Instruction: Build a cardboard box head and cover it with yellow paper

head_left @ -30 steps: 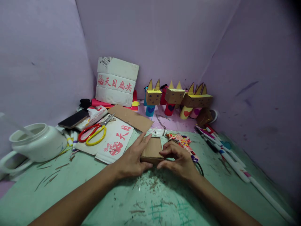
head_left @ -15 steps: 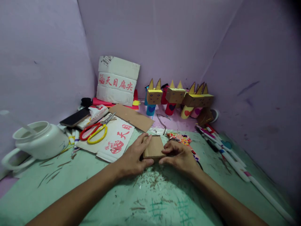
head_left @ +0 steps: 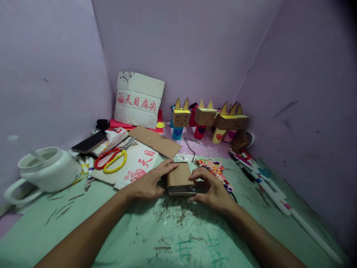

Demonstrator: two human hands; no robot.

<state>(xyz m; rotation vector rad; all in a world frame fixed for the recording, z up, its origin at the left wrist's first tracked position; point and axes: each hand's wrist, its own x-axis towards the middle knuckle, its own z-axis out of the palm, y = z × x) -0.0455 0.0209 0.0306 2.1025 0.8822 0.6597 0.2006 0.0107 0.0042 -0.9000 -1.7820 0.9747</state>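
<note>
A small brown cardboard box [head_left: 180,176] lies on the green table cover between my two hands. An open, dark slit shows along its near edge. My left hand [head_left: 150,182] is at the box's left side, fingertips on its far left corner and thumb beside its near left corner. From the right, my right hand [head_left: 213,190] curls round the box, with a fingertip on the top near the right edge and the thumb low at the near right corner. Its other fingers are partly hidden. Behind the right hand lies a flower-patterned cloth piece [head_left: 213,167].
Red and yellow scissors [head_left: 115,156] rest on printed cardboard [head_left: 142,158] at left, by a phone [head_left: 89,141] and white teapot [head_left: 46,171]. Several cardboard-headed figures [head_left: 181,118] stand at the back. Markers [head_left: 267,186] line the right; scraps litter the front.
The near edge of the box has come apart into a dark gap. My left thumb has drawn back from the front, and my right fingers have spread wider. The view has shifted slightly.
</note>
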